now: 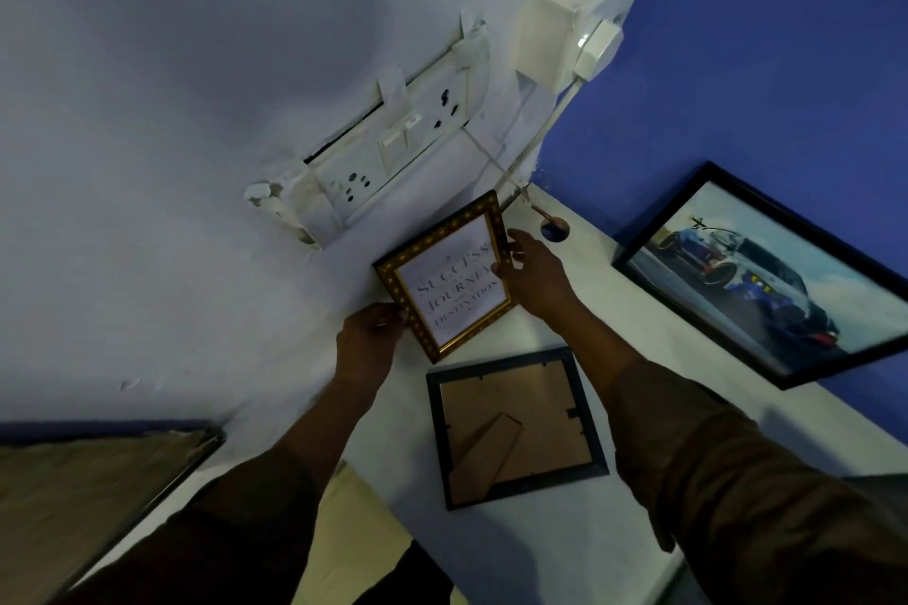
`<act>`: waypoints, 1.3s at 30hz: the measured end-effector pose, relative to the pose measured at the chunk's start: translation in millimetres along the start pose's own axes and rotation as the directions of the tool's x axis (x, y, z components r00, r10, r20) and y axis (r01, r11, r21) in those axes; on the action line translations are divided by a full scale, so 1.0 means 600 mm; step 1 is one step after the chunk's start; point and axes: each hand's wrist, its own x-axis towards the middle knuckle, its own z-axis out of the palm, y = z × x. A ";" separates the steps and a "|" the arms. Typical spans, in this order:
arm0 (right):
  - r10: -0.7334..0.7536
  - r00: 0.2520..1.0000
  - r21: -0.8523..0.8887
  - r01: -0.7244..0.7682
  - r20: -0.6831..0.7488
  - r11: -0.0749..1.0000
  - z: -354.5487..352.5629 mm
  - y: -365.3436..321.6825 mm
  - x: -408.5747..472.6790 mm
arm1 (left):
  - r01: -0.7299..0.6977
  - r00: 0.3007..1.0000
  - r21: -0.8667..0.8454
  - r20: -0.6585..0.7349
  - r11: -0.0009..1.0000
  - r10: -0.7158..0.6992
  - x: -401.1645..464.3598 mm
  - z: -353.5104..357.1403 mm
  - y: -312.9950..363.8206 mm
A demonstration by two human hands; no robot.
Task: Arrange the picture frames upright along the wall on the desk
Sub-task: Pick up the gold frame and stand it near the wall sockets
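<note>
Two hands on the gold-trimmed frame [449,278] right now: left hand [369,340] closed around its lower left side, right hand [533,278] pinching the right edge with fingertips [502,266] over the front. Sitting at the back of the desk [550,550], close to the corner where white wall [147,162] meets blue wall [737,64], just under the socket panel [393,147]. Looks tilted, not square yet. Best bet: set the bottom edge flat on the desk first, then ease the top back till it rests on the white wall, keeping clear of the cord [496,167] dangling beside it. Worth checking the lean before letting go, since too steep probably means tipping forward. Can't tell whether the back stand is out. One black frame [516,427] still lying face down nearer the front edge, stand showing, so that's next. Car picture [756,275] already leaning on the blue wall along the right edge.
</note>
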 end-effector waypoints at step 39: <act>0.246 0.964 0.197 -0.224 -0.098 0.955 -0.001 0.193 -0.349 | -0.332 0.923 0.632 0.371 0.700 0.103 -0.295 0.081 -0.147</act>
